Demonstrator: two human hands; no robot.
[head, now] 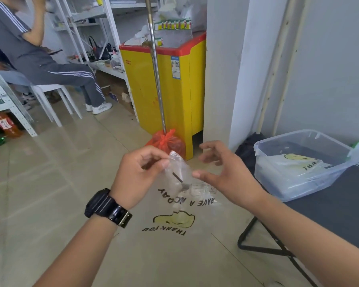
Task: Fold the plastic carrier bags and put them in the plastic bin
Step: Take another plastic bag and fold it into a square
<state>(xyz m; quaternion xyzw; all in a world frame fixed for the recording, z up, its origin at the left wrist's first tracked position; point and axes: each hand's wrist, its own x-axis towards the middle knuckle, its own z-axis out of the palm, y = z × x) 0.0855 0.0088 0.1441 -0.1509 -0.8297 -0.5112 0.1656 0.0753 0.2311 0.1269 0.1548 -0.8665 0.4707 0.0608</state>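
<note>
A yellow chest freezer (164,85) with a red rim stands against the wall, its red lettering seeming to read "TAST", though it is small. To the right a dark folding surface (340,208) carries the clear plastic bin (261,172), which sits near its far edge. Inside the bin lies one folded bag (292,164), showing part of a yellow smiley and the letters "THA". A second carrier bag (178,204), transparent and unfolded, hangs in mid-air over the tiled floor, well short of the bin. Its print appears upside down to the camera: "THANK YOU" under a yellow smiley, and above it "HAVE A", then a partly creased word and "DAY". The person's left hand (139,172) pinches the bag's top edge between thumb and fingertips. The right hand (222,170) is spread wide just beside the bag and grips nothing. A black wristwatch (108,208) sits on the left wrist. By this evidence at least one bag is done, while this one has yet to be folded and stowed.
</note>
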